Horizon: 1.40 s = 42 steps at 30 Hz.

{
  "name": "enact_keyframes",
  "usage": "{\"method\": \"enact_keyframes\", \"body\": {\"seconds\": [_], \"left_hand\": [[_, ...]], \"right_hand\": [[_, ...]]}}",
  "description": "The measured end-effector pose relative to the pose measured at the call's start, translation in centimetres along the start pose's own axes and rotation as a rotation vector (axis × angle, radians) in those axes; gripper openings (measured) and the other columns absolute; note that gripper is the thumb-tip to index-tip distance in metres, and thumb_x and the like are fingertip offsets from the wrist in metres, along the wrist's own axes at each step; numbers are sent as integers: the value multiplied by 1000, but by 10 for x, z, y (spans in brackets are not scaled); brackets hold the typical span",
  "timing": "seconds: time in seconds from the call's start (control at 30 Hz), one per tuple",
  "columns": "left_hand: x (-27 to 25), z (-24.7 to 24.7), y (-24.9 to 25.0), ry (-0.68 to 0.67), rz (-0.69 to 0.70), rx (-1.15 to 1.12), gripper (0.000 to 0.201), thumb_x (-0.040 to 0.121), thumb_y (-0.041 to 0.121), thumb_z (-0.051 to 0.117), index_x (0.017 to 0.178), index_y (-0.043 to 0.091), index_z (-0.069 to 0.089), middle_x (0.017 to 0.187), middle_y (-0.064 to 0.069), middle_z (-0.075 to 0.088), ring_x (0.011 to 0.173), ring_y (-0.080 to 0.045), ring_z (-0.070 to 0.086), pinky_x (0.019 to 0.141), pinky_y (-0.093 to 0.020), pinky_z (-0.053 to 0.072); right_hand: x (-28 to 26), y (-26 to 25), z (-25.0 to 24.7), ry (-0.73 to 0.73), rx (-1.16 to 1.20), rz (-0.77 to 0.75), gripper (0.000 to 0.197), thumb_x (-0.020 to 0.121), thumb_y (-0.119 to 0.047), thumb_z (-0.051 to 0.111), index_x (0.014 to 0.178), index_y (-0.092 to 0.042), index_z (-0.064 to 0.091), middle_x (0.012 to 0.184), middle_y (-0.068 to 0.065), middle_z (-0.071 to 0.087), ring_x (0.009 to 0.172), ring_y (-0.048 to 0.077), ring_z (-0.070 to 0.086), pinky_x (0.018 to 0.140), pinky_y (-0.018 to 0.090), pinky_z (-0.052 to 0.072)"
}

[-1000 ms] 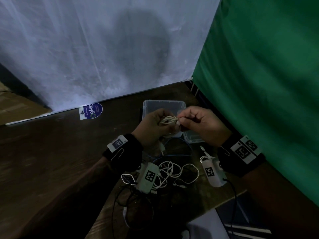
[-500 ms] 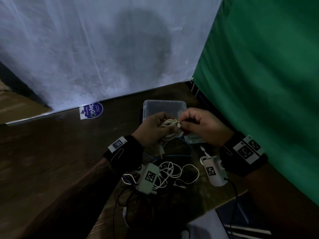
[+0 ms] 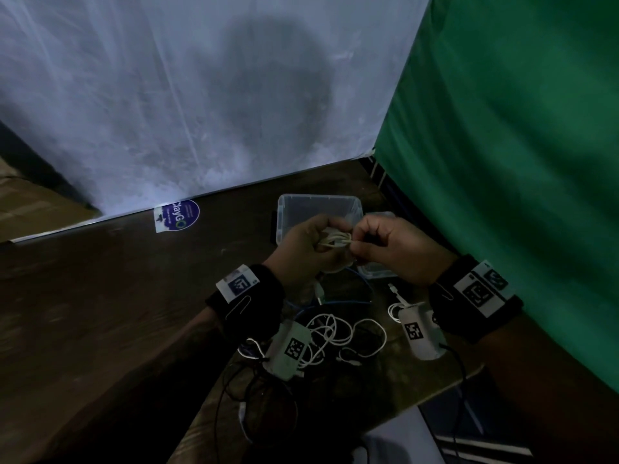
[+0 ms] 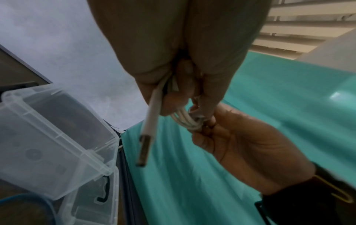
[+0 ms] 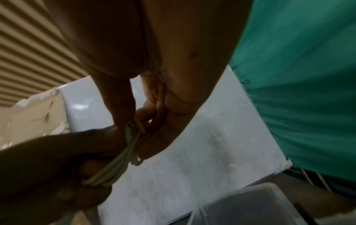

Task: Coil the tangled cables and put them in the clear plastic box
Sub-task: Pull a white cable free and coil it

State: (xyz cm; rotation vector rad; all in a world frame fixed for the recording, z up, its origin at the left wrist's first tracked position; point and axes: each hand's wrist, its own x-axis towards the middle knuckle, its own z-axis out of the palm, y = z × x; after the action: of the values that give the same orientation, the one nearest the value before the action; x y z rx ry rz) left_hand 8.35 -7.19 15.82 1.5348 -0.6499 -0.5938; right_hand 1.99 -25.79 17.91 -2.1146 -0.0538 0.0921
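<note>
From my remote seat I see a dim room. A white plastic sheet (image 3: 187, 95) hangs as the back wall, with a round dark shadow across its middle. A green cloth backdrop (image 3: 509, 155) closes off the right side and meets the sheet at a corner. Below them lies a dark brown wooden tabletop (image 3: 100, 296), carrying a round blue sticker (image 3: 182, 214) near its far edge (the lettering is too small for me to read). Brown cardboard (image 3: 30, 202) sits at far left. The wrist views show ribbed, corrugated beige panels (image 5: 34, 42) overhead.
</note>
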Motion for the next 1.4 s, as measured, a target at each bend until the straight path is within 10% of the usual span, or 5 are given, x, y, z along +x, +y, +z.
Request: {"method": "enact_keyframes", "body": {"seconds": [0.23, 0.47, 0.8, 1.03, 1.4], "left_hand": [[-1, 2, 0, 66, -10, 57, 34, 83, 8, 72, 114, 8, 59, 91, -2, 69, 71, -7, 66, 59, -25, 57], [-1, 9, -1, 174, 7, 70, 20, 86, 10, 69, 103, 1, 64, 85, -7, 68, 70, -10, 63, 59, -23, 54], [-5, 1, -10, 65, 6, 193, 18, 83, 14, 73, 97, 6, 65, 80, -1, 68, 63, -5, 64, 58, -26, 57], [-3, 9, -14, 104, 75, 177, 17, 87, 4, 66, 103, 10, 67, 89, 3, 69, 75, -2, 65, 67, -19, 54], [4, 4, -22, 205, -35, 147, 16, 89, 21, 67, 92, 5, 69, 82, -3, 69, 68, 0, 62, 61, -17, 52]], "right_hand": [[-2, 1, 13, 196, -251, -216, 10, 92, -9, 63, 85, -14, 58, 70, -12, 53, 65, 0, 52, 61, 11, 39], [-3, 8, 21, 367, -282, -410, 8, 95, -13, 61, 91, -7, 64, 77, -2, 66, 70, 10, 64, 64, 31, 54], [-9, 11, 21, 277, -268, -277, 7, 84, -7, 70, 85, -8, 63, 72, -11, 58, 66, -3, 57, 64, 7, 42], [-2, 9, 34, 410, -528, -285, 10, 83, -23, 57, 79, -16, 51, 63, -3, 53, 54, 15, 52, 49, 31, 46], [-13, 15, 40, 406, -268, -174, 19, 91, -11, 64, 110, -15, 63, 101, -9, 66, 82, -10, 61, 70, 1, 44]]}}
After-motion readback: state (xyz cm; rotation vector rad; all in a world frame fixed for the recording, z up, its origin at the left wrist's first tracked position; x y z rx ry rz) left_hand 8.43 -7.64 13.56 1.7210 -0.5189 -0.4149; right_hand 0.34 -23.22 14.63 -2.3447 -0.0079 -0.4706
